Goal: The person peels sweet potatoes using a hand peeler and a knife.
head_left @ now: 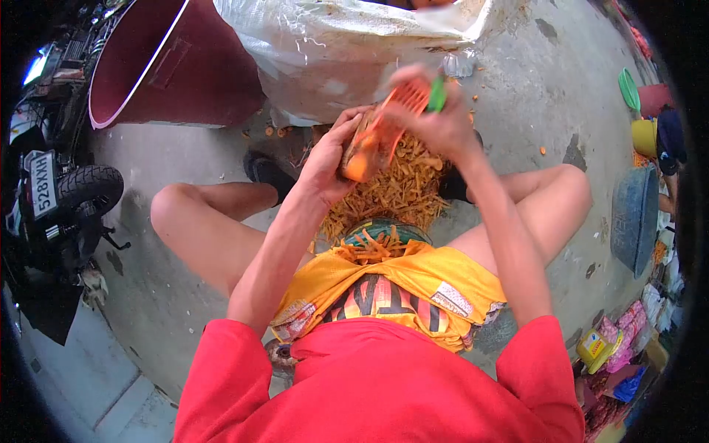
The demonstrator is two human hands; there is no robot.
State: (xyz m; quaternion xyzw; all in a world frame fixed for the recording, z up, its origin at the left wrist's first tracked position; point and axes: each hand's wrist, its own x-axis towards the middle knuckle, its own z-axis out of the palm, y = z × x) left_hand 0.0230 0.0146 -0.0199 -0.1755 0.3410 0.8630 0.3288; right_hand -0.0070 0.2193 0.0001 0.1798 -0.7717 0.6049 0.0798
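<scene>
L hand [325, 162] grasps the orange veg [357, 168] above the pile of peelings [402, 193], long axis running approx. away from the body, w/ R hand [445, 131] gripping the blurred orange peeler [408, 98] across its R side, L hand nearer.

- The left hand [329, 159] grips an orange vegetable [357, 166] with patches of brownish skin.
- The right hand [443, 122], blurred, holds an orange slotted peeler [408, 97] with a green part, right over the vegetable.
- Peelings [410, 184] lie heaped on the floor [199, 325] between the 2 bent knees.
- Orange strips [377, 245] sit by the yellow shorts [310, 284].
- Beyond the hands, a dark red tub [214, 81] is beside a white sack [317, 63].
</scene>
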